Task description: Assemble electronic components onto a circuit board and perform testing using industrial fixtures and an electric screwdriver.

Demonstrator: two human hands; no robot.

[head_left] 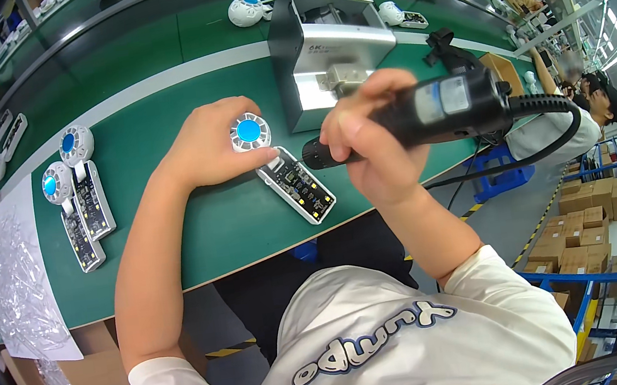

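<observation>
My left hand [210, 145] is closed around the round head of a small white fan [249, 132] with a blue centre. The fan lies on the green bench top, and its opened handle, showing a dark circuit board [300, 184], points toward me. My right hand [375, 133] grips a black electric screwdriver [442, 109] with a cord at its rear. The tool is held nearly level above the bench, its front end to the right of the fan's handle and apparently apart from it. The bit's tip cannot be made out.
A silver metal box machine [335, 41], likely a screw feeder, stands just beyond my right hand. Two more opened fans [95, 201] lie at left, beside a sheet covered with clear plastic pieces [13, 286]. The screwdriver's cord [576, 122] loops at right. A co-worker [558, 132] sits farther right.
</observation>
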